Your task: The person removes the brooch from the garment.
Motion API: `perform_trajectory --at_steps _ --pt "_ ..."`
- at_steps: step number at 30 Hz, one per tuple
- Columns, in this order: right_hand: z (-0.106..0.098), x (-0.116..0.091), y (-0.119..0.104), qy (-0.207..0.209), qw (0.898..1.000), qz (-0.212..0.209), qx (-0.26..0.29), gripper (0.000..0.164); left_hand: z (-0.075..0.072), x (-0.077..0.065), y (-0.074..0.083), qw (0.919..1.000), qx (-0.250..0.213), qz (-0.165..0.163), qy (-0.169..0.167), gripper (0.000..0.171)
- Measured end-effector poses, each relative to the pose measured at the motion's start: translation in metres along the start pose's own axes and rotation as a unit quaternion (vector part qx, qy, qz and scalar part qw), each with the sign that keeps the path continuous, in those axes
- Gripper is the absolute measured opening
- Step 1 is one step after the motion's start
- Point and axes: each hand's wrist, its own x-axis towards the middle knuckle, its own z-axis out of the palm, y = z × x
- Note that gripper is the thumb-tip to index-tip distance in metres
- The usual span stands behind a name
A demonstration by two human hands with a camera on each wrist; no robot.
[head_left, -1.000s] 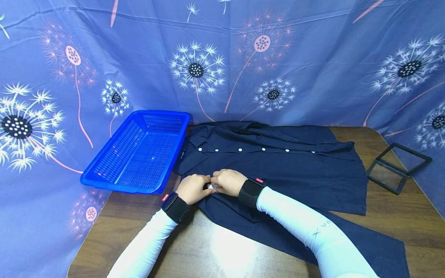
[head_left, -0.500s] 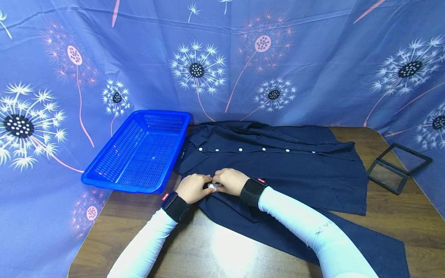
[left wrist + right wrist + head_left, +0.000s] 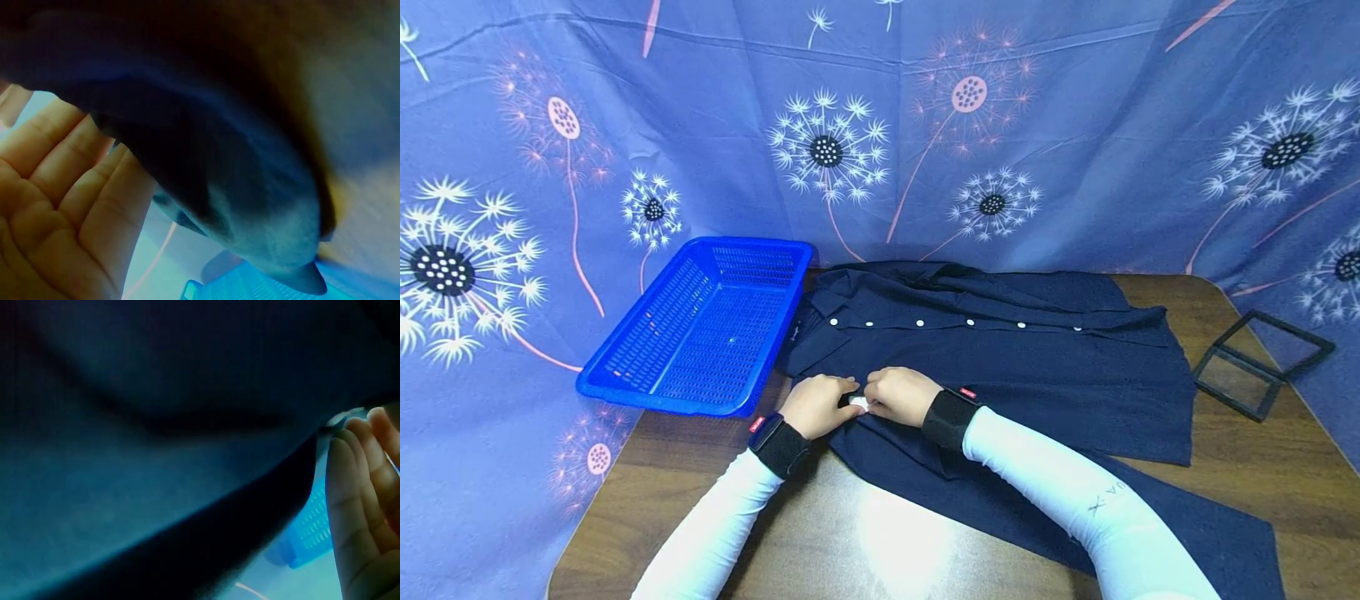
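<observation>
A navy button-up shirt (image 3: 970, 358) lies spread over the table, its row of white buttons running along the front. At its near left part, my left hand (image 3: 816, 406) and right hand (image 3: 906, 396) meet with bent fingers. Between their fingertips they pinch a small white piece (image 3: 859, 403), whose kind I cannot tell. Dark cloth (image 3: 250, 187) covers the left hand's fingertips in the left wrist view. In the right wrist view, the right fingers (image 3: 350, 481) reach up beside the cloth's edge, close to something whitish.
A blue plastic basket (image 3: 625, 398) stands left of the shirt, by the table's edge. To the right lies a black double frame (image 3: 1255, 321), unfolded. A blue curtain (image 3: 1060, 100) with dandelion prints hangs behind the wooden table (image 3: 625, 517).
My right hand has shifted slightly to the right, and more of the white piece shows between the hands. The left hand stays nearly in place.
</observation>
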Motion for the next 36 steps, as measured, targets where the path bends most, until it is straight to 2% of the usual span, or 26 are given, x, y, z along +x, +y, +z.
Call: perform_trajectory --at_steps 4,10,14,27,36 --pt "0.0012 -0.0012 -0.0015 -0.006 1.000 -0.005 -0.020 0.009 -0.0001 0.0002 0.0003 1.0000 -0.005 0.000 0.002 0.042" --pt "0.0054 0.0008 -0.0043 -0.011 0.997 -0.020 -0.078 0.008 0.0000 -0.0001 0.0006 0.9999 -0.002 0.002 0.010 0.040" --pt "0.0083 0.0022 -0.0047 -0.011 0.995 -0.021 -0.094 0.007 0.0001 -0.0004 0.0004 0.9999 -0.001 0.004 0.013 0.039" --pt "0.0036 0.0005 -0.0062 0.003 0.997 -0.019 -0.080 0.008 0.0032 -0.0003 -0.0044 0.9999 -0.013 0.002 0.003 0.041" --pt "0.0029 -0.0006 -0.0054 0.006 0.999 -0.009 -0.046 0.013 -0.0058 -0.0027 -0.0043 0.9988 -0.042 0.011 -0.023 0.042"
